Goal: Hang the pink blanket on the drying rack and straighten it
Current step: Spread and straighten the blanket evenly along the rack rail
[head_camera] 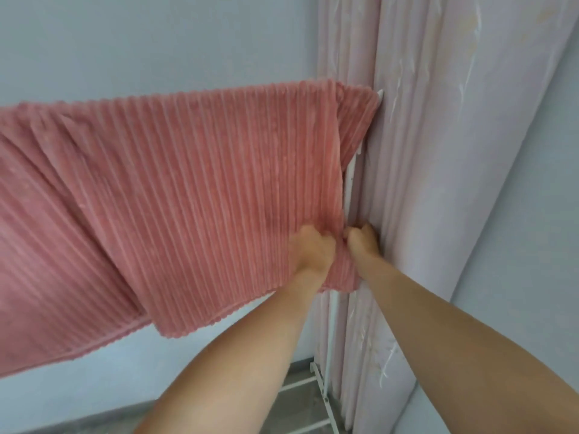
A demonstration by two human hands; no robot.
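Head view: pink ribbed fleece blanket [175,183] is hanging over the top rail of the white metal drying rack [352,180], running from 9 o'clock to approx 1 o'clock, w/ the rack's upright showing only at the blanket's right edge, against the pale pink patterned curtain [438,151]. Both hands are working that edge near centre. Left hand [310,250] & right hand [363,242], fingers clenched on the fabric, are sitting just beside each other, probably to tug the side hem down and flatten it. Creases at 9 o'clock are still needing smoothing.
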